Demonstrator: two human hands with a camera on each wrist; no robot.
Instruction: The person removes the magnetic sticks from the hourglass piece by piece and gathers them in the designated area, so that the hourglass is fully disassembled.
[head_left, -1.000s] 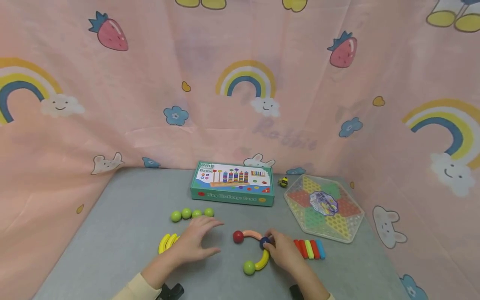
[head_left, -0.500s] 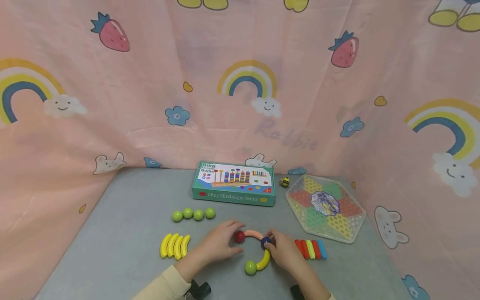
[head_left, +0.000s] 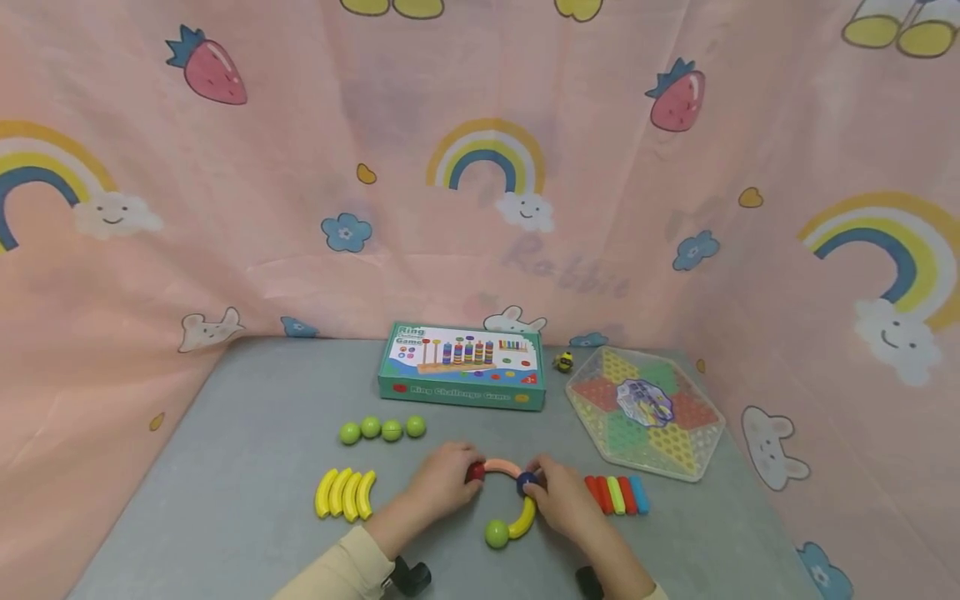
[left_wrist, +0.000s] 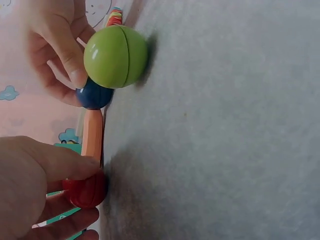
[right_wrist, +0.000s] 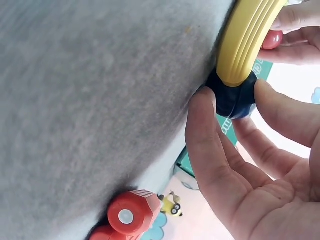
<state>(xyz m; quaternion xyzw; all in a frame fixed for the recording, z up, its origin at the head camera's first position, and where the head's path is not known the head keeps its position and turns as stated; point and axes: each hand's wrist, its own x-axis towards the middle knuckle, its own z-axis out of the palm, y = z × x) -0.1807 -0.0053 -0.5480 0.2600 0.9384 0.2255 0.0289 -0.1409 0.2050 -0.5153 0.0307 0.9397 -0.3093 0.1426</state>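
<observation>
A curved chain of toy pieces lies on the grey table: a red ball [left_wrist: 89,190], an orange curved rod [head_left: 501,467], a dark blue ball [right_wrist: 235,97], a yellow curved rod [head_left: 522,518] and a green ball [head_left: 497,534]. With thumb and fingers my left hand [head_left: 446,482] pinches the red ball at the chain's far left end. My right hand [head_left: 562,497] grips the dark blue ball between thumb and fingertips. In the left wrist view the green ball stands in front, overlapping part of the blue one.
Left of the hands are several yellow curved rods [head_left: 345,494] and a row of green balls [head_left: 392,430]. Several short coloured rods [head_left: 617,495] lie beside my right hand. Behind stand a green game box [head_left: 461,367], a bee figure [head_left: 564,361] and a hexagonal board [head_left: 645,414].
My left hand has moved right from over the yellow rods to the red ball and taken hold of it. My right hand keeps its grip on the blue ball.
</observation>
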